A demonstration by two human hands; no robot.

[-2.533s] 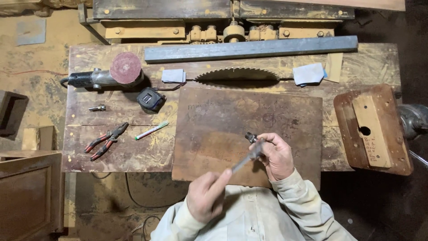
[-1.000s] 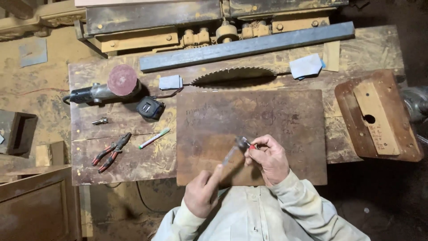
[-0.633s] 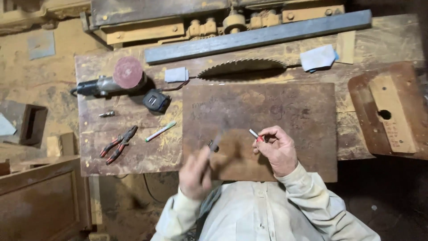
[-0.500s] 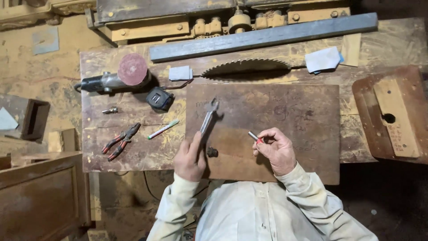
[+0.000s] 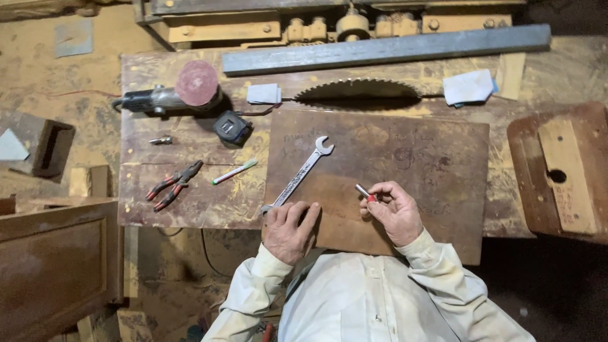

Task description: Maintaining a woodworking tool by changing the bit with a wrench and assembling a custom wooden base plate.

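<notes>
Two hands low over a brown board (image 5: 405, 158) on a dusty workbench (image 5: 190, 202). Left hand (image 5: 290, 229) palm down at the board's near left corner, fingers spread loosely over the lower end of a wrench (image 5: 297, 176), not closed round it; wrench flat on the board, slanted, open end up and to the right. Right hand (image 5: 396, 212) just apart to the right, fingertips pinched on a small metal bit with a red band (image 5: 363, 192), raised slightly off the board; exact kind of bit too small to tell. Bare board wide open above and to the right of both hands, up to the saw blade (image 5: 358, 93) poking through the bench at the board's far edge. Near edge of board and bench right against the body, little room there. Left of the board: pliers (image 5: 172, 185), a pen (image 5: 234, 171), a tape measure (image 5: 232, 127), a grinder with a red disc (image 5: 174, 95), well apart from the hands. Lower tip of wrench hidden under left fingers. Long grey metal bar (image 5: 386, 48) across the back. Wooden block with a hole (image 5: 560, 171) at the right, its far side cut off by the picture edge.
</notes>
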